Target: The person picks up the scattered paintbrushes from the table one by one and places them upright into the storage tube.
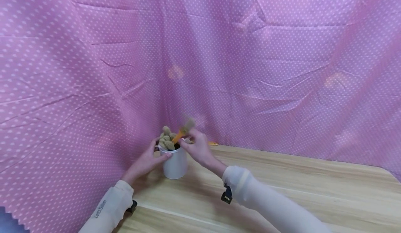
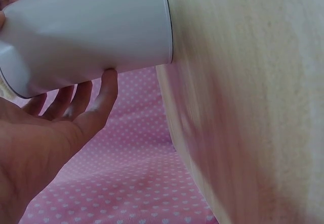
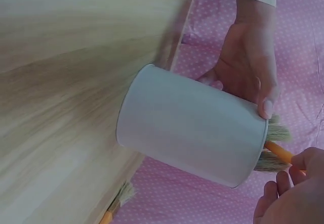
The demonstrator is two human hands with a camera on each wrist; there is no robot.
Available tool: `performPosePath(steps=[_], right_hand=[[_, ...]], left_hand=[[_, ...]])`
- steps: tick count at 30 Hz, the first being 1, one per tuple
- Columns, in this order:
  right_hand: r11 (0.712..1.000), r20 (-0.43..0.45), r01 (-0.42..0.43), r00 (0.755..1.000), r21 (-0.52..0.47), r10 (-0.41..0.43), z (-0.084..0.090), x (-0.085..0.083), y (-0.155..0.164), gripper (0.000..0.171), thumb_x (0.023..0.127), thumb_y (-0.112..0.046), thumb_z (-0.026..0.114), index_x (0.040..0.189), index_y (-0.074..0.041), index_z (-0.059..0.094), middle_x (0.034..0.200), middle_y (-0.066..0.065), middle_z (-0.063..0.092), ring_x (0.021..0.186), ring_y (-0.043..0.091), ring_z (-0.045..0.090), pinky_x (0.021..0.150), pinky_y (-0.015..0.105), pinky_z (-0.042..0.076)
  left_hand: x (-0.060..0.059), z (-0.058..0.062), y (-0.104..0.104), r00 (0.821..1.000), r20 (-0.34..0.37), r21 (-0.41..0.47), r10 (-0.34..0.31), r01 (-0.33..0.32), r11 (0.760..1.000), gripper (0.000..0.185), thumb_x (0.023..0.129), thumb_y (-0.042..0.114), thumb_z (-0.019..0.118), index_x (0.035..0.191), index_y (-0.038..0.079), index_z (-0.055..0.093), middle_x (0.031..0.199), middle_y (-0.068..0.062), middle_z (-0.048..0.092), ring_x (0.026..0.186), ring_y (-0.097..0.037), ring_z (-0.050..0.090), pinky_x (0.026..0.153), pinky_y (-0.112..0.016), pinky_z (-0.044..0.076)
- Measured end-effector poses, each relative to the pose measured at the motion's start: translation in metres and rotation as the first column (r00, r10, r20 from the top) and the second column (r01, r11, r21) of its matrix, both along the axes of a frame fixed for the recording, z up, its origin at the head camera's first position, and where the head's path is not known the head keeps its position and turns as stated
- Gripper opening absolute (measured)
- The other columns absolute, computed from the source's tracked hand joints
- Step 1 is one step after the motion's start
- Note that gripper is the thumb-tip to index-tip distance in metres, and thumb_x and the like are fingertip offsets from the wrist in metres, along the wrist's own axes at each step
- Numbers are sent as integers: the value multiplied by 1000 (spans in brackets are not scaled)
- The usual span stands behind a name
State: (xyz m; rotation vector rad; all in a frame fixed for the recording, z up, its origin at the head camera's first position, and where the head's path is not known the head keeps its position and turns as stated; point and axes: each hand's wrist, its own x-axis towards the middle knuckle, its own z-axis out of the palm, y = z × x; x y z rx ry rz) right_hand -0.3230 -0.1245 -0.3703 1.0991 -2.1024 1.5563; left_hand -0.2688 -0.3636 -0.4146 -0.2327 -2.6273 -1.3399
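A white cylindrical container stands upright on the table, with several pale bristle heads sticking out of its top. My left hand grips it near the rim, thumb at the front and fingers round the far side; in the left wrist view those fingers curl against its wall. With my right hand I pinch the orange handle of a paintbrush, bristles upward and slightly blurred. The right wrist view has this orange handle reaching into the container's mouth, so its lower end is hidden.
Another orange-handled brush lies at the table's back edge, partly hidden behind my right hand; its bristles show in the right wrist view. Pink dotted cloth hangs behind and left of the wooden table.
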Motion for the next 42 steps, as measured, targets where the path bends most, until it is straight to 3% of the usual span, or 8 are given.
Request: performPosePath(steps=[6, 11, 18, 22, 30, 33, 38, 42], right_hand=[[999, -97, 24, 995, 36, -20, 1, 0, 1, 11, 91, -10, 74, 102, -9, 76, 102, 1, 72, 96, 16, 66, 84, 31, 56], [992, -307, 96, 949, 82, -67, 9, -4, 4, 14, 89, -7, 68, 102, -6, 71, 99, 4, 68, 90, 17, 64, 78, 26, 55], [929, -375, 223, 921, 296, -102, 16, -8, 4, 12, 91, -17, 71, 99, -7, 71, 95, 1, 64, 86, 15, 57, 72, 25, 50], [905, -323, 222, 941, 364, -100, 17, -8, 2, 20, 92, -22, 72, 102, -6, 71, 97, 3, 64, 86, 16, 57, 71, 26, 51], [936, -152, 119, 986, 333, -71, 15, -10, 8, 34, 89, -22, 75, 116, -2, 68, 104, 10, 67, 92, 25, 62, 76, 31, 53], [933, -32, 60, 998, 354, -52, 10, -11, 12, 50, 87, -23, 73, 130, -1, 62, 115, 12, 66, 101, 27, 62, 83, 35, 54], [910, 176, -145, 981, 388, 81, -12, -15, 13, 86, 84, -26, 80, 154, -1, 36, 143, 15, 52, 127, 31, 52, 103, 42, 47], [922, 212, -204, 967, 329, 139, -28, -15, 12, 95, 82, -32, 87, 157, -7, 33, 146, 7, 51, 129, 25, 51, 106, 45, 44]], left_hand=[[1, 3, 1, 1000, 12, -2, 1, -1, 1000, 99, 91, 53, 73, 161, 15, 16, 157, -25, 31, 142, -45, 31, 112, -70, 21], [1, 6, 2, 999, 38, -1, 2, -2, 1000, 99, 91, 54, 72, 162, 16, 15, 159, -23, 28, 142, -46, 30, 110, -71, 23], [-4, 8, 1, 1000, 22, 8, -20, 19, 1000, 98, 91, 52, 73, 162, 15, 16, 159, -23, 28, 142, -45, 31, 111, -71, 23], [-5, 7, 2, 999, 27, 11, -21, 21, 1000, 98, 91, 53, 74, 161, 15, 17, 157, -22, 31, 140, -45, 34, 109, -70, 28], [-6, 4, 0, 1000, 12, -4, -22, 22, 1000, 96, 91, 53, 73, 160, 16, 18, 157, -24, 30, 141, -46, 32, 110, -71, 25], [-6, 5, 0, 1000, 12, -7, -14, 14, 1000, 97, 91, 53, 73, 161, 15, 17, 157, -26, 29, 141, -47, 31, 110, -72, 24], [-5, 4, 0, 1000, 22, 12, -4, 4, 1000, 98, 89, 55, 75, 160, 17, 20, 156, -22, 33, 140, -45, 35, 109, -71, 27], [-3, 2, 4, 999, 35, 52, -27, 25, 998, 99, 86, 53, 78, 160, 18, 22, 154, -18, 37, 138, -41, 38, 110, -67, 29]])
